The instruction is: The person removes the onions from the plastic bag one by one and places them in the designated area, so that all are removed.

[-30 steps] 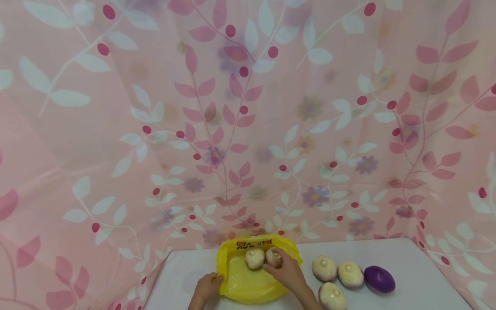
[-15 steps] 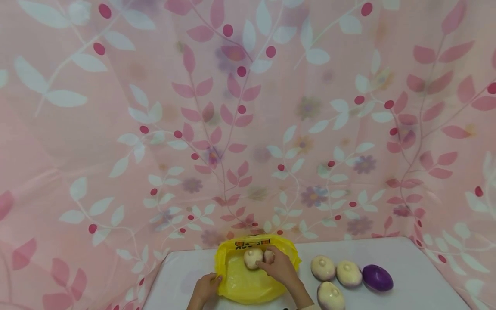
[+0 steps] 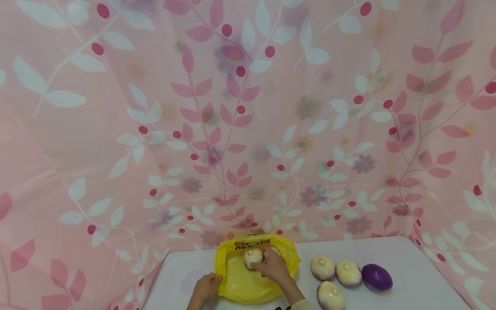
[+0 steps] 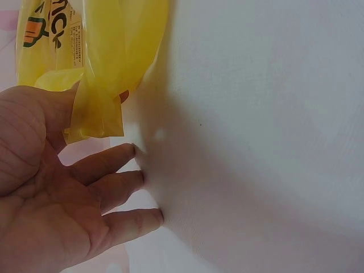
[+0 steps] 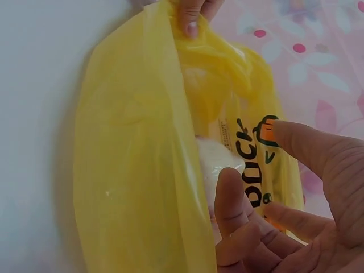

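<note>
A yellow plastic bag (image 3: 248,284) lies with its mouth open on the table. My left hand (image 3: 205,289) pinches its left rim between thumb and index finger; the other fingers (image 4: 133,224) are spread in the left wrist view. Inside the bag sits a pale, round, fruit-like object (image 3: 252,257) with a small nub. My right hand (image 3: 273,267) reaches into the bag beside it, thumb and fingers apart; whether they touch it I cannot tell. Behind that hand a second pale round object (image 3: 276,249) is mostly hidden. In the right wrist view a pale object (image 5: 211,162) shows past my fingers.
Right of the bag, several similar pale objects (image 3: 323,267) with purplish undersides lie on the white table (image 3: 418,275). A glossy dark purple one (image 3: 377,277) lies farthest right. A pink floral curtain (image 3: 248,129) hangs behind.
My right hand has moved left inside the bag, off the second pale object and towards the first. My left hand keeps its hold on the bag's rim.
</note>
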`<state>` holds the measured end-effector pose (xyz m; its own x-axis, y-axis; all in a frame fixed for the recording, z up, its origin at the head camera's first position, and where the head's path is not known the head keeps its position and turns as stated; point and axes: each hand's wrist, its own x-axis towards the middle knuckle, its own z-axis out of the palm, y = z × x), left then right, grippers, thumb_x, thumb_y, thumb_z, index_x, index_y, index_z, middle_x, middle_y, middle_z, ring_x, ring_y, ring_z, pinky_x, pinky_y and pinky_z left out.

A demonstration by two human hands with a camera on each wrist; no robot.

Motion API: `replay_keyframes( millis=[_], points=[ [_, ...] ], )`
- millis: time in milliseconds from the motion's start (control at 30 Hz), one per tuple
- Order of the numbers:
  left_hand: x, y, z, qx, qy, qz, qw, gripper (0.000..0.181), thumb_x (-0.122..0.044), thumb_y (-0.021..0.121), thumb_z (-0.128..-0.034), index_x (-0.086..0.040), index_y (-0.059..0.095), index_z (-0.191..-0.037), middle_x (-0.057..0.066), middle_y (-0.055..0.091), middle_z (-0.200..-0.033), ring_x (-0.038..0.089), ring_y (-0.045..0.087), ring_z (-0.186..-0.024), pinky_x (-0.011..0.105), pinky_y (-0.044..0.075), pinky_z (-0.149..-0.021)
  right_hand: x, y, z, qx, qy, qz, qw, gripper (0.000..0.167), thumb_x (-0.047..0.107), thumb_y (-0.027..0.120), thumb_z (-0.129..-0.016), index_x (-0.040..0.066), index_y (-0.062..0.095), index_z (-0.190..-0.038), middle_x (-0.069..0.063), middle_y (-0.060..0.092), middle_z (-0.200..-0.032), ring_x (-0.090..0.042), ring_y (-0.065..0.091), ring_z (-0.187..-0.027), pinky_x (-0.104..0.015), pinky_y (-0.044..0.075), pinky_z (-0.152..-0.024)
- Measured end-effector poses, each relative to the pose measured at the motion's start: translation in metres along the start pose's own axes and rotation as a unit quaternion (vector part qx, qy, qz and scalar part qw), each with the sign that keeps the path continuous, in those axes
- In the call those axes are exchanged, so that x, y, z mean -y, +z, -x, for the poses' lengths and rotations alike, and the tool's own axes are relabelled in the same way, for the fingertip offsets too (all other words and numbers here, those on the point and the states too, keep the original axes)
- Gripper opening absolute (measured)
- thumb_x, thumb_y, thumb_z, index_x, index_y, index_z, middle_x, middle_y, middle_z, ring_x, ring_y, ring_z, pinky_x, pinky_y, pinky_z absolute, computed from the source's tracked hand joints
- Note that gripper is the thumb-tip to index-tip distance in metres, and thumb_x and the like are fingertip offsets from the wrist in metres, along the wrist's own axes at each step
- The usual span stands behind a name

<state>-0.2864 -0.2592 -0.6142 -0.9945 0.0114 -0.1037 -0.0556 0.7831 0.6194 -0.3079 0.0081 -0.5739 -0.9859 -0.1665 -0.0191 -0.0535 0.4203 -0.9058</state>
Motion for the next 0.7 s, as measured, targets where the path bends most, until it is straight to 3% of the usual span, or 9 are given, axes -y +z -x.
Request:
replay_keyframes(
  millis=[100,267,400,700],
  points=[
    [0.000,0.000,0.000,-0.008,0.014,-0.004,0.9999,0.023,-0.024,0.058,-0.0989,-0.005,0.067,-0.089,0.002,0.058,-0.080,0.017,0.049,-0.072,0.038,0.043,-0.069,0.000,0.003,-0.002,0.005,-0.004,0.006,1.0000,0.069,0.030,0.081,-0.083,-0.001,0.050,-0.136,-0.003,0.061,-0.074,-0.017,0.058,-0.054,-0.032,0.048,-0.050],
    [-0.002,-0.002,0.001,-0.010,0.008,-0.001,0.9999,0.025,-0.024,0.058,-0.0989,-0.002,0.069,-0.095,0.007,0.063,-0.087,0.020,0.052,-0.076,0.042,0.046,-0.074,0.003,0.006,-0.004,0.004,-0.008,0.007,0.9999,0.070,0.030,0.082,-0.082,-0.002,0.049,-0.136,-0.013,0.064,-0.096,-0.021,0.060,-0.056,-0.034,0.050,-0.051],
    [-0.004,-0.002,0.002,-0.011,0.003,-0.004,0.9999,0.025,-0.023,0.059,-0.0988,-0.001,0.070,-0.097,0.006,0.062,-0.086,0.019,0.052,-0.076,0.041,0.045,-0.073,0.005,0.009,-0.006,-0.002,0.010,0.006,0.9999,0.077,0.033,0.083,-0.080,-0.001,0.047,-0.138,-0.022,0.062,-0.112,-0.024,0.062,-0.057,-0.034,0.050,-0.051],
    [-0.004,-0.001,0.002,-0.005,-0.013,-0.001,0.9999,0.027,-0.025,0.058,-0.0996,-0.001,0.070,-0.100,0.004,0.061,-0.085,0.019,0.052,-0.076,0.041,0.045,-0.073,-0.006,0.023,-0.015,-0.011,0.064,0.006,0.9979,0.085,0.034,0.083,-0.078,0.002,0.041,-0.144,-0.022,0.060,-0.109,-0.020,0.062,-0.055,-0.034,0.047,-0.051]
  ],
)
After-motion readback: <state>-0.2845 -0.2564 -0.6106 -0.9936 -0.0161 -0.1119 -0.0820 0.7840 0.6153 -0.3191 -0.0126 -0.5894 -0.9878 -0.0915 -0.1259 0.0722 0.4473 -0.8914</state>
